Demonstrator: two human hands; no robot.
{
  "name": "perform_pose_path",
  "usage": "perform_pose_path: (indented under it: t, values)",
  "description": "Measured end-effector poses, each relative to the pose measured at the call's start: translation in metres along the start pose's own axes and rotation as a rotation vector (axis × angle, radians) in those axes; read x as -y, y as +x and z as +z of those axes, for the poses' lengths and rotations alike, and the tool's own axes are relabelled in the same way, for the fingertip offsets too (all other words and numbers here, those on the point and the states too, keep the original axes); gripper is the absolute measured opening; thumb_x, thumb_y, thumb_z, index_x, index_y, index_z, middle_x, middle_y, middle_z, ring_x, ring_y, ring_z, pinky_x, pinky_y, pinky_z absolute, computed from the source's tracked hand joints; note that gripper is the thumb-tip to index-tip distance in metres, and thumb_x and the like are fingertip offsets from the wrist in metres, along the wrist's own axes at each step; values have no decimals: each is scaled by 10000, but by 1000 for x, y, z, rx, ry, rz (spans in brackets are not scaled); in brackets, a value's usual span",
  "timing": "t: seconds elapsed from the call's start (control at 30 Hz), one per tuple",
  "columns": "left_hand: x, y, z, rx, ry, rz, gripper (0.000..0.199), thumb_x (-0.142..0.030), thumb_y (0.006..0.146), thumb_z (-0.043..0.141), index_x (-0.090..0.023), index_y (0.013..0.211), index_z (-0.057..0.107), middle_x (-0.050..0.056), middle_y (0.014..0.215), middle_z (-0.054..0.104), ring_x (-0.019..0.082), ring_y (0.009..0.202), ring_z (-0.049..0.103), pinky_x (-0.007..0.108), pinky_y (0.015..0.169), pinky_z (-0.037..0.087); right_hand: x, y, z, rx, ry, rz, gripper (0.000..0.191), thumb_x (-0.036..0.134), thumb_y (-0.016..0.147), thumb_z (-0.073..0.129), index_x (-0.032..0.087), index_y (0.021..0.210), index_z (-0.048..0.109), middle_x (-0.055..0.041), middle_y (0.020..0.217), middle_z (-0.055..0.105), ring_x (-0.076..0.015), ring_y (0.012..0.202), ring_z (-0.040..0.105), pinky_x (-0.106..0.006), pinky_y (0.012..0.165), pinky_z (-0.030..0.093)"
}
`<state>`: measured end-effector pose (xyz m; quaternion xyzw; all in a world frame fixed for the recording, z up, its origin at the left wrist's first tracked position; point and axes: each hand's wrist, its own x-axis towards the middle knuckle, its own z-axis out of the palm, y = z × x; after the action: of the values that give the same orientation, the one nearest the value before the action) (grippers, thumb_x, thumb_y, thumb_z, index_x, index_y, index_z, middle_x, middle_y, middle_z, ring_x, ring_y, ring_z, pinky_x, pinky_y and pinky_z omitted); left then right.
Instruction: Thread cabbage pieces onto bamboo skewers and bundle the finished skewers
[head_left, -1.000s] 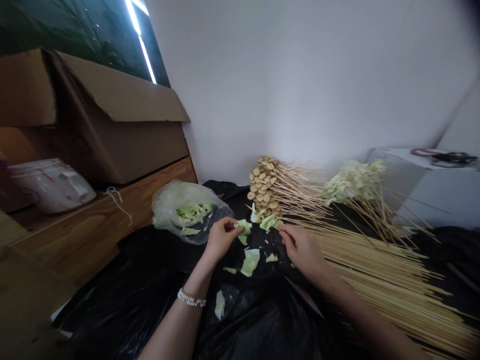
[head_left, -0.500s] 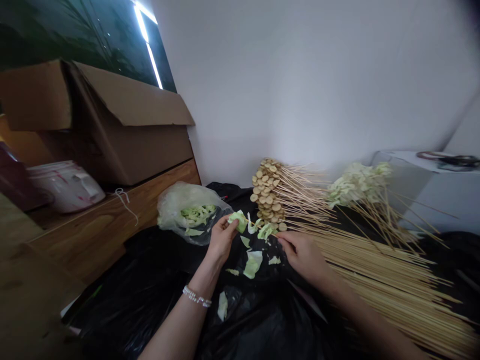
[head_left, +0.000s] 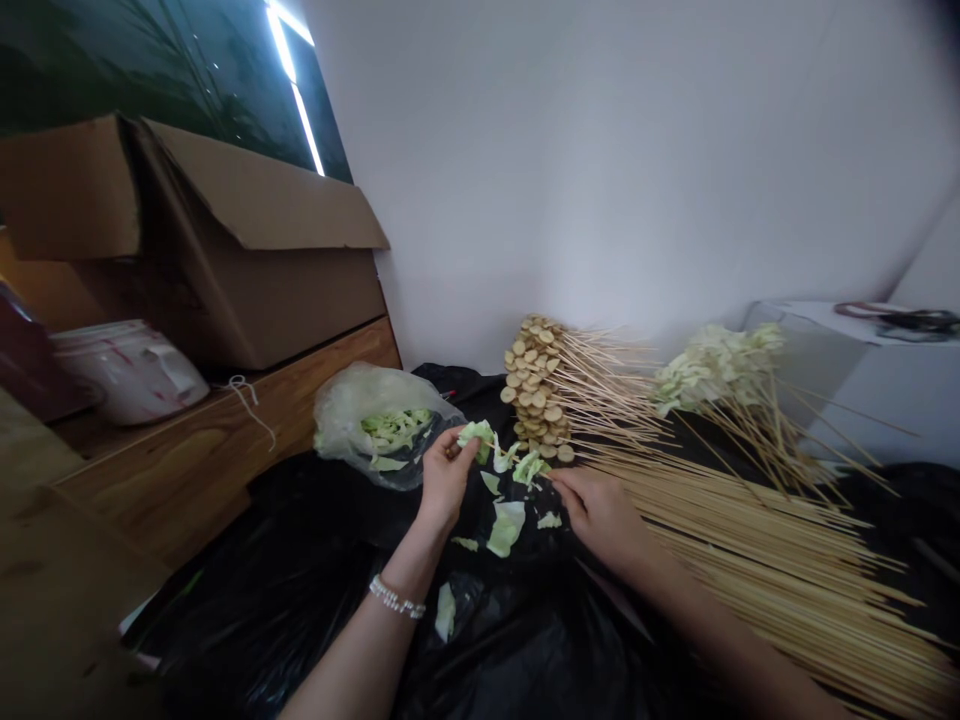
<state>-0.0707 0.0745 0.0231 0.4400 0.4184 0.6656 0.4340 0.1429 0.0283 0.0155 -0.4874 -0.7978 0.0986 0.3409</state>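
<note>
My left hand (head_left: 448,475) pinches a pale green cabbage leaf piece (head_left: 478,436) at the far end of a thin wooden skewer (head_left: 516,457). Closed round the skewer's other end is my right hand (head_left: 592,505). Two more cabbage pieces (head_left: 531,467) are threaded between my hands. Loose cabbage scraps (head_left: 507,528) lie below on black plastic sheeting (head_left: 555,640). Left of my left hand, a clear plastic bag (head_left: 341,400) holds a heap of cut cabbage (head_left: 397,429).
Skewers with round slices (head_left: 536,385) are piled by the wall. Many bare skewers (head_left: 780,570) lie to the right, with finished-looking cabbage skewers (head_left: 720,370) behind them. A cardboard box (head_left: 292,290) and a white tub (head_left: 135,370) stand on a wooden ledge (head_left: 330,400) at left.
My right hand has shifted slightly left, toward my left hand, with the skewer's end. The left hand still pinches the cabbage piece, almost in place.
</note>
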Motion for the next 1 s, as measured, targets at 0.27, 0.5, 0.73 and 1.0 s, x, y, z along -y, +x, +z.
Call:
perform_pose_path:
  t: [0.27, 0.5, 0.73, 1.0]
  values:
    - [5, -4, 3, 45, 82, 36, 367, -343, 661, 758, -149, 950, 643, 39, 831, 707, 143, 729, 639, 256, 713, 492, 0, -1, 5, -3, 2, -2, 290, 204, 943, 369, 204, 914, 657, -56, 951, 711, -181, 888, 645, -288, 817, 444]
    - [8, -5, 4, 48, 193, 119, 275, -286, 714, 700, -147, 946, 649, 26, 801, 698, 127, 684, 616, 219, 661, 462, 5, -2, 5, 46, 4, 14, 290, 186, 941, 340, 199, 789, 587, -36, 765, 667, -153, 711, 607, -246, 659, 398]
    - [10, -9, 7, 52, 162, 57, 304, -296, 710, 698, -148, 969, 634, 31, 813, 700, 133, 689, 620, 220, 647, 465, 4, -3, 11, 32, 13, 14, 289, 195, 953, 342, 196, 828, 602, -42, 800, 672, -157, 747, 613, -247, 676, 411]
    - [12, -13, 10, 56, 178, 38, 296, -298, 714, 699, -152, 965, 642, 20, 750, 685, 138, 668, 614, 221, 626, 458, 12, -10, 9, 49, -338, 17, 298, 86, 884, 399, 186, 1056, 621, -69, 907, 661, -181, 789, 620, -257, 676, 403]
